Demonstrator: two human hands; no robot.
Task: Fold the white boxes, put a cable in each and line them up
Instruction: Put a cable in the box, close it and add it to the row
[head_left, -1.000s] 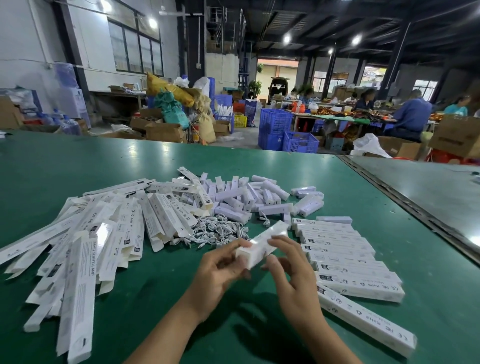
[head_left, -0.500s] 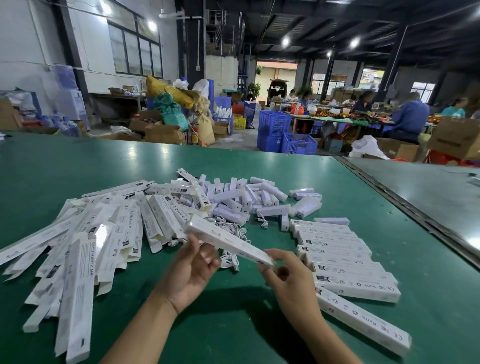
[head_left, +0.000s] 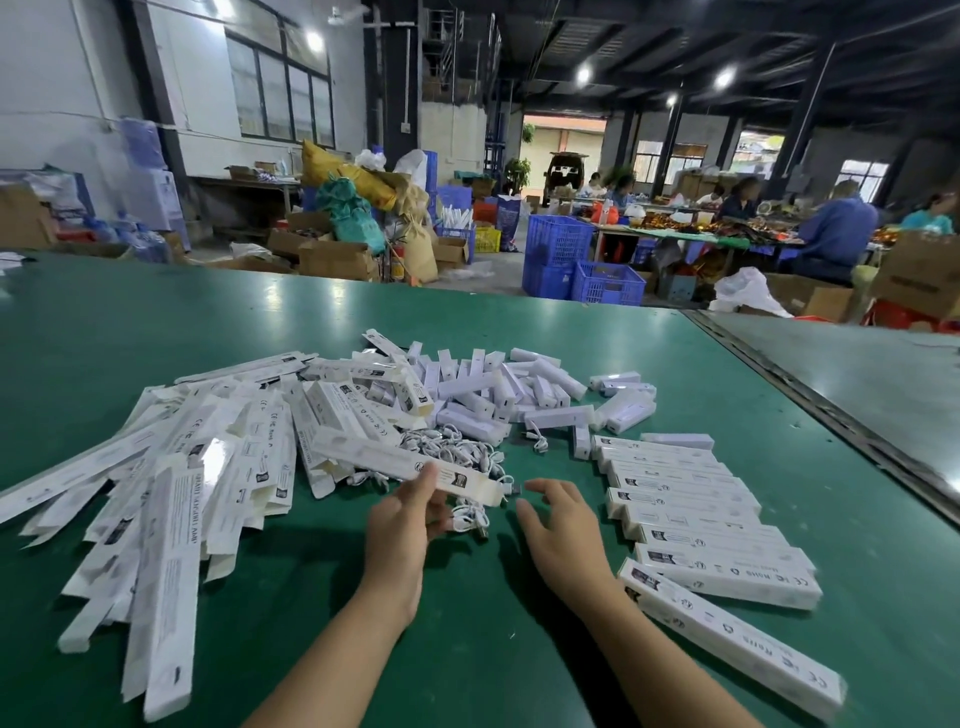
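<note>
Nearest folded box (head_left: 732, 636), in the row toward the right edge of the worktop (head_left: 467, 665): "RoHS" and a CE mark, inverted to the viewer. Second folded box (head_left: 727, 574), directly behind: "RoHS", CE and FC marks. Flat box (head_left: 266, 441), left pile: "CE FC RoHS". Long flat box (head_left: 174, 571), front-left: one line of capitals, not reliably legible. Other print too small.

The table top (head_left: 467, 649) is a smooth green covering with a soft sheen, and the lamps smear across it. The flat boxes (head_left: 171, 525) are thin white printed card, slick enough to catch glare (one panel is nearly blown out). The box (head_left: 384, 460) pinched in the left hand (head_left: 400, 525) is the same card. The cables (head_left: 457, 449) look like smooth white plastic. Beyond, the blue crates (head_left: 558, 241) are moulded plastic lattice and the cartons (head_left: 337, 260) are dull brown cardboard.
</note>
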